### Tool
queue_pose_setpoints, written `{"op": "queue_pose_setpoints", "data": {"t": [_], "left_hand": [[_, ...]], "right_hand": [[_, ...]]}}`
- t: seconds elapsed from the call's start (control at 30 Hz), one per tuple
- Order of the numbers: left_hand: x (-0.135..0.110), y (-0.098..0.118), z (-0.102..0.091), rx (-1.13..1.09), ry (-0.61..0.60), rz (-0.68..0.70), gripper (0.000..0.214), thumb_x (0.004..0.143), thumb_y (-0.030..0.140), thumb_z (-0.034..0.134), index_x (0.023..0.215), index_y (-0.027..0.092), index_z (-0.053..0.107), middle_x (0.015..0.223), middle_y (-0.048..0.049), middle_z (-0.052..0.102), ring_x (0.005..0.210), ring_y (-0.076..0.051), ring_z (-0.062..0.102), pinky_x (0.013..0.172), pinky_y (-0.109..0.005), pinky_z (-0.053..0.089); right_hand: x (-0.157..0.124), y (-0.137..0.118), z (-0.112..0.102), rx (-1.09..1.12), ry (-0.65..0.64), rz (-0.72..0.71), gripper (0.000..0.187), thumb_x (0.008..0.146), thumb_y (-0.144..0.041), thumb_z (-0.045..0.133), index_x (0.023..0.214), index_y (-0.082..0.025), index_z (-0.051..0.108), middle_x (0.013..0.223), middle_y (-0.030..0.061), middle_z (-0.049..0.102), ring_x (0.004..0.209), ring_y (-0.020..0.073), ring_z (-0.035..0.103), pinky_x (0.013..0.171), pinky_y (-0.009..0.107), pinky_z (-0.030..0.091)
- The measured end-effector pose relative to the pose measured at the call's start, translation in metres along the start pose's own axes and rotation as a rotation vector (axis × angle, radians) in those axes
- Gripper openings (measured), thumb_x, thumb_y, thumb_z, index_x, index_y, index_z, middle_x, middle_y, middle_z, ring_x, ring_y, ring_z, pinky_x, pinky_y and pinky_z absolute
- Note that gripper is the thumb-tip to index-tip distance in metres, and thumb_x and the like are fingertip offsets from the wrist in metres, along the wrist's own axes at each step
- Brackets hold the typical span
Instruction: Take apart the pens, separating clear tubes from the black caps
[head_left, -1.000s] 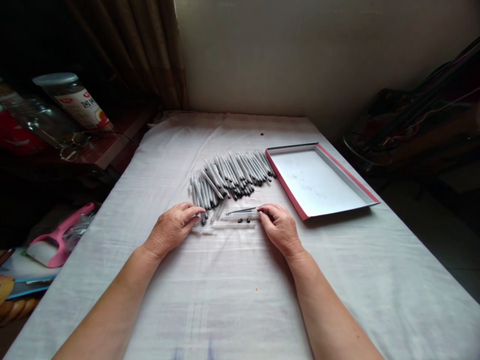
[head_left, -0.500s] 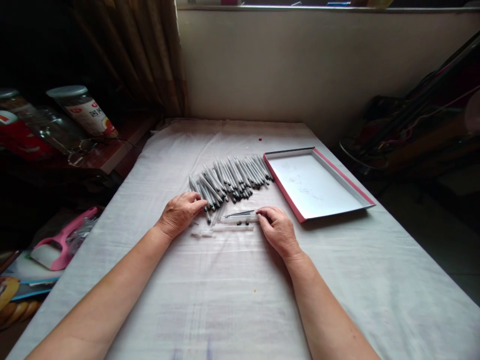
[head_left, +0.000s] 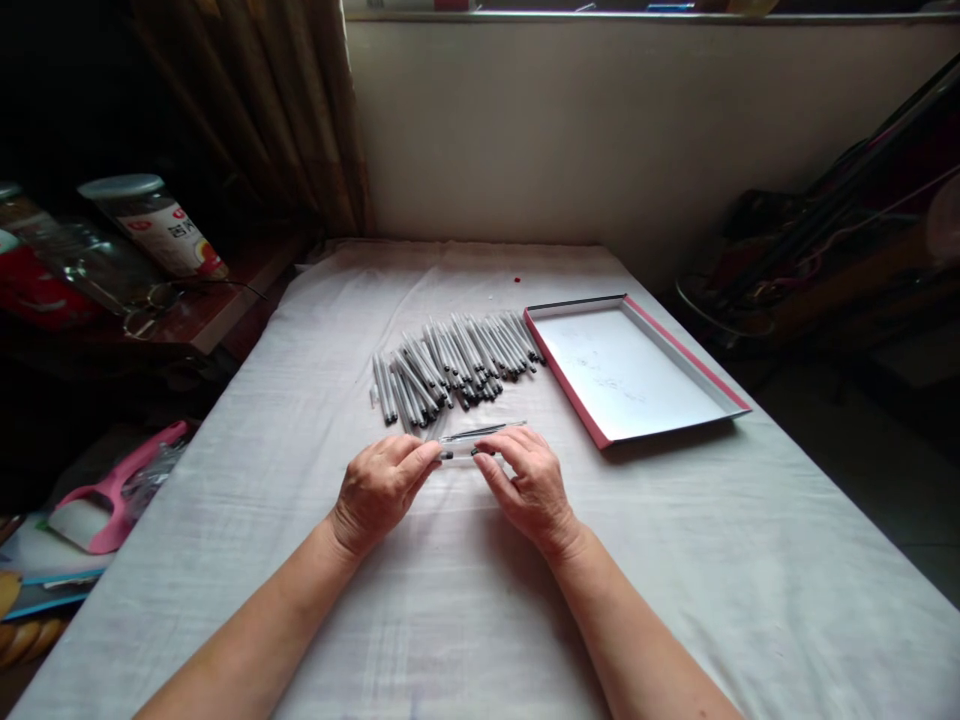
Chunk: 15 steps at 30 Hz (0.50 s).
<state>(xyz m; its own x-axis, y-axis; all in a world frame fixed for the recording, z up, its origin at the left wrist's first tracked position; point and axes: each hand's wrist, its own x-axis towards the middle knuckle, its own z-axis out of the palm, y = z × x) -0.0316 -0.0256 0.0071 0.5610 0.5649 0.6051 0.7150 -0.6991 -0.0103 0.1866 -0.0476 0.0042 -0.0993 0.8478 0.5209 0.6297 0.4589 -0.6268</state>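
My left hand (head_left: 384, 488) is closed in a pinch, and a short black-ended piece (head_left: 447, 455) of what looks like a clear pen sticks out past its fingertips to the right. Facing it, my right hand (head_left: 531, 488) pinches a small black plug (head_left: 475, 451) between thumb and fingers. Just beyond the hands, thin dark pen refills (head_left: 480, 432) lie on a clear tube. Behind them spreads a pile of clear pens with black ends (head_left: 457, 360). Clear parts under the hands are mostly hidden.
A shallow white box lid with red sides (head_left: 630, 370) lies right of the pile on the cloth-covered table (head_left: 450, 620). A red bit (head_left: 517, 280) sits near the far edge. At left are a jar (head_left: 169, 225) on a wooden surface and a pink-handled item (head_left: 124, 485).
My left hand has come away from the pile, moving right and nearer, with a black-ended piece in its pinch. My right hand has shifted slightly left and nearer, onto a black plug.
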Motion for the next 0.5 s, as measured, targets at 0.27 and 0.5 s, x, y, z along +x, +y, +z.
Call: {"op": "queue_pose_setpoints", "data": {"t": [0.27, 0.5], "left_hand": [[0.0056, 0.0129, 0.0027, -0.033, -0.013, 0.027, 0.014, 0.095, 0.027, 0.057, 0.102, 0.020, 0.066, 0.082, -0.0028, 0.072, 0.070, -0.015, 0.063, 0.063, -0.024, 0.045], [-0.0041, 0.0036, -0.0007, -0.024, -0.003, 0.000, 0.020, 0.094, 0.027, 0.058, 0.110, 0.017, 0.061, 0.086, -0.0043, 0.073, 0.075, -0.018, 0.067, 0.068, -0.027, 0.049]], "right_hand": [[-0.0018, -0.0080, 0.0067, 0.066, -0.088, -0.010, 0.017, 0.093, -0.033, 0.057, 0.089, -0.024, 0.071, 0.084, 0.0049, 0.075, 0.080, 0.0215, 0.063, 0.078, 0.037, 0.046], [-0.0021, 0.0011, 0.0029, 0.188, 0.008, 0.126, 0.013, 0.089, -0.027, 0.059, 0.087, -0.023, 0.071, 0.084, 0.0061, 0.073, 0.082, 0.0216, 0.065, 0.080, 0.036, 0.049]]}}
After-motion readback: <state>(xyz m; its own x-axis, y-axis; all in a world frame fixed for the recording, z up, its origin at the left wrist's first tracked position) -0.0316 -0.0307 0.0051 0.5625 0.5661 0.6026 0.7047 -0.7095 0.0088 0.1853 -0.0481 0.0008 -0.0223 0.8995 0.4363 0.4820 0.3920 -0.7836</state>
